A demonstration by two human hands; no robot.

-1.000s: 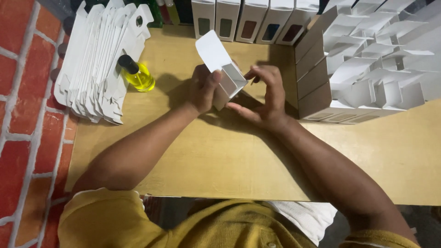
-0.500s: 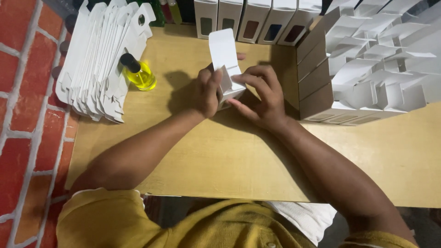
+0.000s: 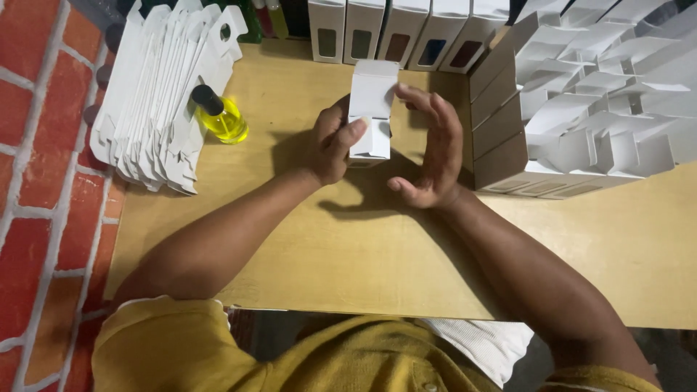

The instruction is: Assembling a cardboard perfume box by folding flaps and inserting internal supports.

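Observation:
My left hand (image 3: 332, 143) grips a small white cardboard box (image 3: 371, 110) by its left side, holding it upright above the wooden table (image 3: 305, 239). The box's top flap stands open. My right hand (image 3: 431, 150) is beside the box on its right, fingers spread and curved, with the fingertips touching the upper flap. A small bottle of yellow liquid with a black cap (image 3: 220, 115) lies on the table to the left of my left hand.
A stack of flat white box blanks (image 3: 163, 94) leans at the left by the red brick wall (image 3: 36, 181). A row of assembled white window boxes (image 3: 406, 33) stands at the back. Many folded white boxes (image 3: 581, 123) are packed at the right.
The box has turned from tilted to upright and its flap has been raised. My right hand has opened and moved off to the box's right side.

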